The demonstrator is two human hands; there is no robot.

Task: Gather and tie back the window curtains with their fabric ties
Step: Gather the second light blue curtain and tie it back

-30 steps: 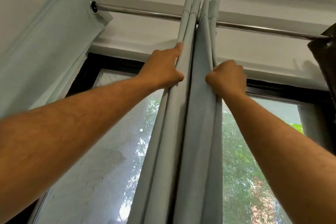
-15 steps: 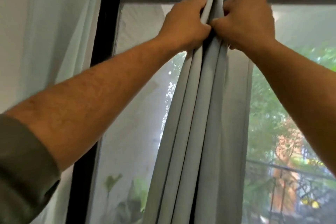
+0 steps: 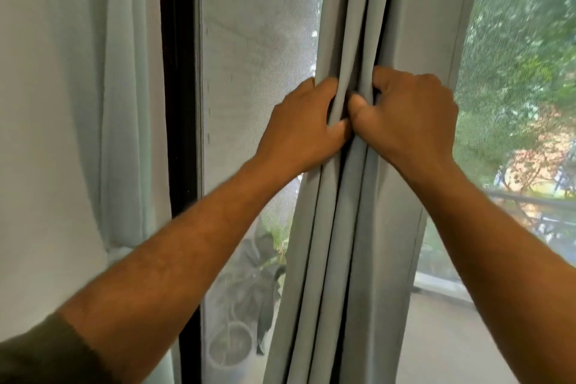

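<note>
both hands are on the same bunch of fabric here. the pale grey-blue curtain (image 3: 358, 227) hangs as a gathered column of vertical folds right in the middle of the window, running from the top edge of the view all the way off the bottom. the left hand (image 3: 304, 126) grips the left side of the bundle, fingers curled into the folds and the thumb pressed across the front. the right hand (image 3: 408, 115) is clenched on the right side at the same height, knuckles toward the camera, its thumb tucked in against the fabric. the two thumbs are touching or as good as touching in the middle, so the pleats are squeezed tight between the hands and fan out a bit looser below.

off to the left there's a second curtain (image 3: 71, 103) of the same colour hanging against the wall, just beside the dark window frame (image 3: 179, 87). it looks cinched in low down, but i can't tell what's holding it. between the frame and the gathered curtain you can see a mesh screen (image 3: 258, 56), with a potted plant (image 3: 249, 290) outside behind it. right of the curtain it's green trees (image 3: 523, 40) and a railing (image 3: 530, 198), all blurry. a dark green sleeve (image 3: 34, 355) shows at the bottom left corner on the left arm.
</note>
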